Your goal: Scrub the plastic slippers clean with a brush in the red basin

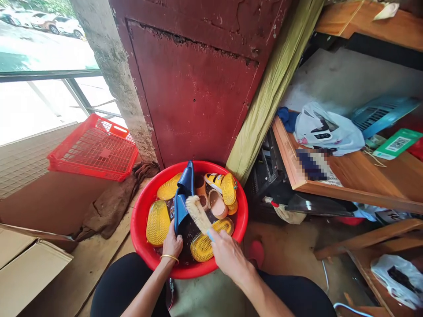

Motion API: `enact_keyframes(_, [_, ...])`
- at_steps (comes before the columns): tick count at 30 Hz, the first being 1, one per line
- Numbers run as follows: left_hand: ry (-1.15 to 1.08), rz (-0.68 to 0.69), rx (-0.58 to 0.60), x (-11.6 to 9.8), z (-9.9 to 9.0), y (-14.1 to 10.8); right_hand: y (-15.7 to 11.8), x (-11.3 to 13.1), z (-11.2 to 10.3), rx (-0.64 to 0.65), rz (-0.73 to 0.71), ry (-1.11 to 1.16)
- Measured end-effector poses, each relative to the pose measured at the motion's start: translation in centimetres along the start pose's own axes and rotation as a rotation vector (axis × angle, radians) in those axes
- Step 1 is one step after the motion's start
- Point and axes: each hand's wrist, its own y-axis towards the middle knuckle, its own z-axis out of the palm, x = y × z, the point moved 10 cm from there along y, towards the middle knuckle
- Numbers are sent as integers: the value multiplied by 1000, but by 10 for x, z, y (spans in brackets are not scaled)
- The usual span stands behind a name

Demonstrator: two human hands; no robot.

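With left hand (172, 243) fingers gripping the blue slipper (181, 200) firmly, right hand (227, 255) fingers clasping the scrubbing brush (198, 214) should stroke steadily over the red basin (140, 220).

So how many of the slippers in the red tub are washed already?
None looks clearly finished. In hand: the left hand holds a blue slipper upright in the red basin, and the right hand presses a scrub brush to it. Left, probably: the yellow slippers lying sole-up and a small pink one, all untouched in the water.
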Motion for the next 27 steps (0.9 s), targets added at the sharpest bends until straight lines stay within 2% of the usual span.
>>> enact_keyframes(4, [-36, -19, 3, -1, 0, -2, 45, 30, 9, -1, 29, -2])
enact_keyframes(6, [-197, -75, -26, 4, -3, -1, 59, 33, 9, -19, 36, 20])
enact_keyframes(8, [-399, -171, -58, 13, -6, 0, 59, 28, 10, -18, 19, 37])
enact_keyframes(11, [-561, -331, -37, 25, -2, -1, 27, 9, 19, 29, -23, 47])
enact_keyframes(15, [-804, -602, 134, 32, 20, -13, -35, -10, 42, 122, -86, 56])
enact_keyframes(17, [-907, -686, 210, 27, 30, -21, -45, -8, 52, 148, -101, 63])
enact_keyframes(18, [-928, -697, 235, 23, 33, -23, -41, -2, 54, 154, -111, 63])
enact_keyframes(20, [-949, -702, 282, 16, 39, -28, -16, 14, 55, 145, -123, 49])
enact_keyframes(25, [-832, -624, 335, 10, 38, -32, 80, 49, 31, 32, -54, 36])
enact_keyframes(27, [-772, -589, 312, 14, 32, -26, 93, 55, 29, 33, -81, 52])
